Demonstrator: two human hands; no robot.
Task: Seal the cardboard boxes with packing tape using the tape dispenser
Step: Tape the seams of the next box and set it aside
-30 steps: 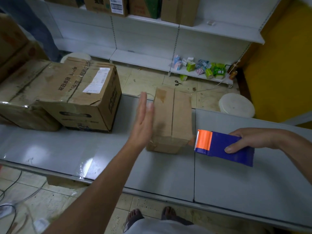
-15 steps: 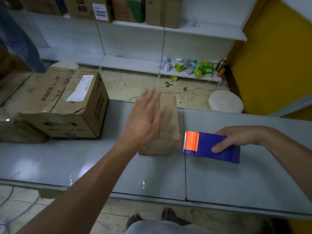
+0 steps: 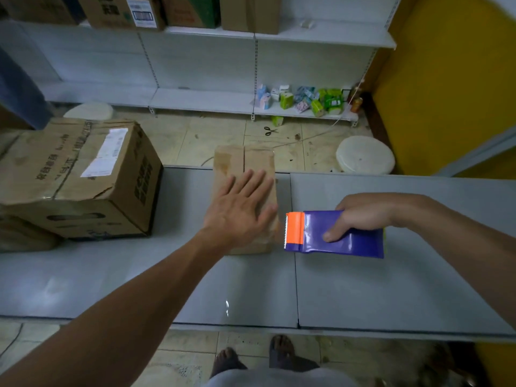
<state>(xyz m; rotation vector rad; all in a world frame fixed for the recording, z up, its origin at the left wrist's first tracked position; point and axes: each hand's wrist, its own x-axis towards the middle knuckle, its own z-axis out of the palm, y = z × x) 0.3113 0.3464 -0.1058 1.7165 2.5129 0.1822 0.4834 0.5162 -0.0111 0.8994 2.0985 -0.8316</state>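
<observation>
A small, narrow cardboard box [image 3: 237,166] lies on the grey table [image 3: 391,289], its long side running away from me, a seam down its top. My left hand [image 3: 241,208] lies flat on the near half of its top, fingers spread. My right hand [image 3: 360,215] grips a purple tape dispenser [image 3: 335,236] with an orange toothed head. The head sits just to the right of the box's near end. Whether it touches the box I cannot tell.
A large worn cardboard box [image 3: 83,177] stands on the table's left side, another behind it. White shelving at the back holds boxes and small packets [image 3: 304,100]. Scissors [image 3: 270,131] and two white round stools [image 3: 364,155] are on the floor beyond.
My left hand swung from edge-on beside the box's left side to flat on its top. The dispenser stayed beside the box's near right corner.
</observation>
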